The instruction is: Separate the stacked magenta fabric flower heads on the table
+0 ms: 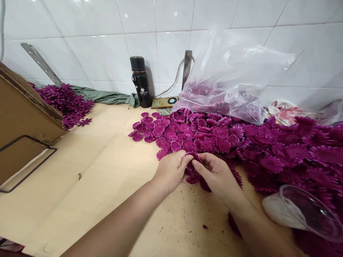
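My left hand (171,170) is closed in a pinch, thumb against the fingers, on the edge of a purple fabric-like flower (197,156). From the other side, my right hand (218,175) curls its thumb and fingers round the same flower. My fingers hide much of it. Just behind both hands lies a spread of small ruffled purple flower heads (171,134). Flatter, wider purple petal layers (272,163) are heaped to the right of my right hand, and a few lie under my hands.
A clear plastic tub (308,210) with something white in it tilts at the lower right. Behind the flowers stand a plastic bag (230,82), a phone (164,102) and a black bottle (141,84). Left are a cardboard box (24,114) and star-shaped purple pieces (68,105).
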{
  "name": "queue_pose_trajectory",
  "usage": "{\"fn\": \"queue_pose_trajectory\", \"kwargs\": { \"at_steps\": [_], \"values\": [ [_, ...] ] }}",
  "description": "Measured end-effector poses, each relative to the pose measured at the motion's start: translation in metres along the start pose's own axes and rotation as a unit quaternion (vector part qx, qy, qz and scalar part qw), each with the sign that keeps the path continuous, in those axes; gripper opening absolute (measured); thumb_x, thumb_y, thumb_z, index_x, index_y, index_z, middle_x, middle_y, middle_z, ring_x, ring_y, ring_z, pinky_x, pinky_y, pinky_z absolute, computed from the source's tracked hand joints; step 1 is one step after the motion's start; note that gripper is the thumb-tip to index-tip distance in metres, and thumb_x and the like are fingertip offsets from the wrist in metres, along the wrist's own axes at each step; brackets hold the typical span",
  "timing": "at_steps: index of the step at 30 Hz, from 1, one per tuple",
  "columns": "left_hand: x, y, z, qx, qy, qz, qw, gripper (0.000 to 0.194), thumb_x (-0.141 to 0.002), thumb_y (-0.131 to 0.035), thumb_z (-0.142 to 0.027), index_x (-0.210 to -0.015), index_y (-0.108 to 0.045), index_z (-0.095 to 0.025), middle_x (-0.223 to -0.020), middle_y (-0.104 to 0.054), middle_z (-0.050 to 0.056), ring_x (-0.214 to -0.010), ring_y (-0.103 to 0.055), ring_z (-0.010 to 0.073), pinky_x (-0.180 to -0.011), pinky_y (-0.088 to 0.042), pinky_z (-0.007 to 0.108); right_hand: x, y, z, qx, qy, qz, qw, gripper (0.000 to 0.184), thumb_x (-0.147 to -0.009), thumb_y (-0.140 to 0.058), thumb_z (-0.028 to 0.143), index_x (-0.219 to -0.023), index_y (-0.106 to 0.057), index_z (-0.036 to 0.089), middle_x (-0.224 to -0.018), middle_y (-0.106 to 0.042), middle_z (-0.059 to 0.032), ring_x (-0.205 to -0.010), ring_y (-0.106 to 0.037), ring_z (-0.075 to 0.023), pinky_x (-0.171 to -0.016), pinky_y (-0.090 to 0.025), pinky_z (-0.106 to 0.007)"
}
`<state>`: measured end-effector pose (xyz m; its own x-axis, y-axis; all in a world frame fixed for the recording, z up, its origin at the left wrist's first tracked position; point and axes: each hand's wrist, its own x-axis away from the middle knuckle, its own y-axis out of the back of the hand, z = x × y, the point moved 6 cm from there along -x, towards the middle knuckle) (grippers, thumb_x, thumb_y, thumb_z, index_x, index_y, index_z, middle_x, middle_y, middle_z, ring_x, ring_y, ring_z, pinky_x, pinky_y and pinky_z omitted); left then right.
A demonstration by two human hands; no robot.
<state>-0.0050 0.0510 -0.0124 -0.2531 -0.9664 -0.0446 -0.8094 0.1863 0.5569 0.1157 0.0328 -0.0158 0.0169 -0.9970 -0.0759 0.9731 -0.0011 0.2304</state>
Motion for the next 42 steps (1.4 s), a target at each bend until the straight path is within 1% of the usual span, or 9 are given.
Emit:
{"fn": "queue_pose_trajectory", "kwargs": {
  "at_steps": [6,15,20,26,29,32,35,38,42],
  "values": [
    [-0.002,0.001,0.002,-0.002,-0.009,-0.014,1.000,0.036,-0.085,-0.035,-0.043,-0.057,-0.033,-0.021,-0.058,-0.040,-0.003,-0.057,-0.039,0.0129,-0.055,-0.032,0.026,0.002,-0.005,-0.002,-0.047,-0.011,0.020,0.999,0.022,-0.072,-0.060,0.035,-0.086,-0.061,0.018,-0.080,-0.068,-0.0047,-0.071,-0.062,-0.0166,-0.067,-0.051,-0.031],
    [0.003,0.002,-0.001,0.030,-0.050,-0.045,0.997,0.020,-0.085,-0.043,-0.036,-0.078,-0.051,-0.020,-0.073,-0.054,0.000,-0.071,-0.050,0.0150,-0.067,-0.039,0.029,-0.004,0.009,-0.003,-0.082,-0.016,-0.065,0.994,0.026,-0.065,-0.066,0.040,-0.076,-0.060,0.018,-0.070,-0.065,-0.0025,-0.065,-0.058,-0.0146,-0.064,-0.049,-0.029],
    [0.005,0.001,-0.003,0.161,-0.038,-0.041,0.985,0.017,-0.082,-0.045,-0.027,-0.068,-0.048,-0.018,-0.063,-0.045,-0.002,-0.062,-0.042,0.0113,-0.059,-0.036,0.025,-0.001,0.005,0.005,-0.062,-0.008,-0.040,0.997,0.027,-0.068,-0.064,0.044,-0.073,-0.059,0.017,-0.064,-0.059,-0.0001,-0.057,-0.050,-0.0115,-0.056,-0.045,-0.025],
    [0.009,-0.014,0.001,0.343,0.045,0.025,0.938,0.030,-0.080,-0.049,-0.042,-0.064,-0.040,-0.019,-0.054,-0.033,-0.007,-0.048,-0.027,0.0066,-0.048,-0.025,0.022,0.001,0.000,0.002,-0.122,-0.057,0.015,0.991,0.037,-0.068,-0.062,0.054,-0.064,-0.051,0.019,-0.055,-0.043,0.0045,-0.050,-0.038,-0.0086,-0.047,-0.037,-0.022],
    [0.009,-0.015,0.000,0.328,0.042,0.022,0.944,0.028,-0.079,-0.051,-0.040,-0.064,-0.042,-0.018,-0.054,-0.035,-0.007,-0.050,-0.031,0.0069,-0.049,-0.027,0.021,-0.001,0.002,-0.001,-0.138,-0.072,-0.002,0.988,0.042,-0.063,-0.065,0.058,-0.061,-0.049,0.019,-0.055,-0.041,0.0053,-0.049,-0.036,-0.0081,-0.047,-0.036,-0.022],
    [0.009,-0.003,-0.003,0.279,-0.005,-0.051,0.959,0.010,-0.074,-0.058,-0.024,-0.074,-0.051,-0.017,-0.065,-0.046,-0.003,-0.060,-0.042,0.0087,-0.057,-0.036,0.022,-0.001,0.003,-0.002,-0.140,-0.082,-0.014,0.987,0.044,-0.059,-0.068,0.058,-0.059,-0.049,0.018,-0.055,-0.043,0.0051,-0.051,-0.038,-0.0079,-0.050,-0.037,-0.022],
    [0.010,0.007,-0.010,0.232,-0.071,-0.101,0.965,0.013,-0.071,-0.061,-0.017,-0.084,-0.058,-0.018,-0.080,-0.053,0.001,-0.072,-0.049,0.0113,-0.068,-0.043,0.025,-0.001,0.003,0.000,-0.138,-0.084,-0.015,0.987,0.046,-0.059,-0.068,0.059,-0.057,-0.047,0.018,-0.053,-0.042,0.0056,-0.049,-0.036,-0.0068,-0.047,-0.033,-0.021],
    [0.011,0.007,-0.015,0.205,-0.114,-0.066,0.970,0.009,-0.075,-0.060,-0.022,-0.080,-0.064,-0.017,-0.084,-0.058,0.005,-0.079,-0.055,0.0145,-0.074,-0.046,0.028,0.000,0.005,0.003,-0.112,-0.069,-0.029,0.991,0.046,-0.061,-0.066,0.059,-0.054,-0.045,0.019,-0.049,-0.039,0.0068,-0.045,-0.031,-0.0057,-0.042,-0.028,-0.020],
    [0.011,0.001,-0.014,0.200,-0.106,-0.031,0.973,0.009,-0.074,-0.061,-0.026,-0.076,-0.064,-0.017,-0.080,-0.061,0.005,-0.078,-0.058,0.0157,-0.074,-0.047,0.029,-0.001,0.008,0.003,-0.063,-0.042,-0.046,0.996,0.046,-0.064,-0.064,0.058,-0.052,-0.043,0.019,-0.046,-0.036,0.0071,-0.043,-0.030,-0.0058,-0.040,-0.027,-0.020]
  ]
}}
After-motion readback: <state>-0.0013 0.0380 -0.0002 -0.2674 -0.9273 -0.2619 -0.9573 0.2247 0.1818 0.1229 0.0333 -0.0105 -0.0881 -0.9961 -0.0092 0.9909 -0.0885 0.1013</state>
